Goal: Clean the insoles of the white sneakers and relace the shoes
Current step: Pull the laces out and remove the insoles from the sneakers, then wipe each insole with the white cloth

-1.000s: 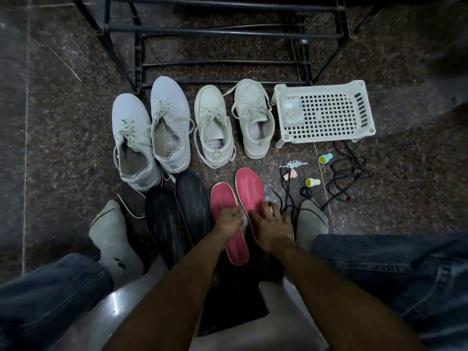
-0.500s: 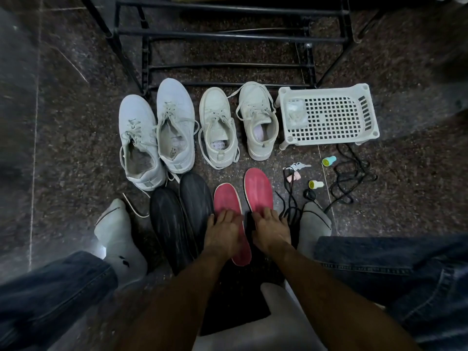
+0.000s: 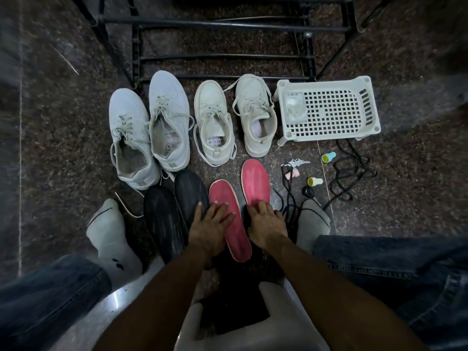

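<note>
The left hand (image 3: 210,224) lies flat with straight, spread fingers across the near pink insole (image 3: 229,219), its thumb reaching onto the right black insole (image 3: 190,193) beside it. The right hand (image 3: 266,221) rests with loosely bent fingers on the near end of the far pink insole (image 3: 254,182), gripping nothing. Four white sneakers (image 3: 212,127) stand in a row on the floor just beyond the insoles.

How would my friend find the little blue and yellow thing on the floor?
Start at the white plastic basket lying on the dark speckled floor. Just below its lower rim, beside the tangle of black laces, lies the blue and yellow cap-shaped piece. Its nearby twin is yellow and white, with no blue.
</note>
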`<state>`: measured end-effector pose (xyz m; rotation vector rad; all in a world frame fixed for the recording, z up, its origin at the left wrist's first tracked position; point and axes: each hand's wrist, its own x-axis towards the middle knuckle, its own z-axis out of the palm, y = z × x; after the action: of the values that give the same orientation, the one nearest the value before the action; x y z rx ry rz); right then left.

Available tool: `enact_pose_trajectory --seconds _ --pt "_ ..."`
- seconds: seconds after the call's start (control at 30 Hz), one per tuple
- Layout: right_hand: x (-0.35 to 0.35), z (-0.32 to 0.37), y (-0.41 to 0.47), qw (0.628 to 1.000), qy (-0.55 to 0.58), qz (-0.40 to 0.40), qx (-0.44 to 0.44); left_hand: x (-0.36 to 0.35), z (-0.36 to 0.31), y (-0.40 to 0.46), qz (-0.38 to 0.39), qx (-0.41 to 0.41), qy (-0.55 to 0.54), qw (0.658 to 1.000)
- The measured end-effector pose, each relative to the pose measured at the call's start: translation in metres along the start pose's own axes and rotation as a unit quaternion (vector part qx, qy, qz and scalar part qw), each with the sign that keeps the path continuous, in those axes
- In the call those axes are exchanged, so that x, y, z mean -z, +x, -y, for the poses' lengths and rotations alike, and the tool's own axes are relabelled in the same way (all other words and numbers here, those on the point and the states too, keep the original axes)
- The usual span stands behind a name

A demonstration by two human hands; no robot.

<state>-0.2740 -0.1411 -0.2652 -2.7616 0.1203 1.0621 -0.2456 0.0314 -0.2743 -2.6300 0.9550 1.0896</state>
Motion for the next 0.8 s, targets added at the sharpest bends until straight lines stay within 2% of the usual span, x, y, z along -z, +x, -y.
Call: enact_pose_trajectory --seconds 0.1,0.17,0.23,0.33,0.43,0.53,0.63,0.73,0.8 --pt "0.011 -0.003 0.006 1.0 0.016 0.002 0.008 0.016 0.011 0.01 0.013 -0.003 -0.022 1.0" --pt "0.024 -0.009 0.011 0.998 0.063 -0.022 -0.016 0.025 0.015 0.013 0.004 -0.022 -0.047 0.999" --pt "0.045 -0.021 0.022 0.988 0.118 -0.069 -0.07 0.031 0.018 0.014 -0.059 -0.016 -0.103 0.993" --pt "0.091 -0.044 0.039 0.96 0.182 -0.164 -0.134 0.037 0.024 0.019 -0.153 0.035 -0.218 0.963" --pt "0.142 -0.07 0.061 0.922 0.239 -0.254 -0.171 0.051 0.028 0.028 -0.168 0.076 -0.272 0.945" --pt "0.177 -0.094 0.088 0.913 0.259 -0.26 -0.176 0.069 0.023 0.042 -0.165 0.079 -0.281 0.942" --pt "0.192 -0.112 0.113 0.916 0.248 -0.269 -0.166 0.092 0.011 0.061 -0.217 0.024 -0.272 0.937" --pt "0.198 -0.122 0.135 0.937 0.179 -0.276 -0.119 0.121 -0.001 0.081 -0.333 -0.039 -0.213 0.918" --pt "0.2 -0.124 0.146 0.954 0.113 -0.264 -0.087 0.138 -0.004 0.093 -0.325 -0.048 -0.156 0.932"
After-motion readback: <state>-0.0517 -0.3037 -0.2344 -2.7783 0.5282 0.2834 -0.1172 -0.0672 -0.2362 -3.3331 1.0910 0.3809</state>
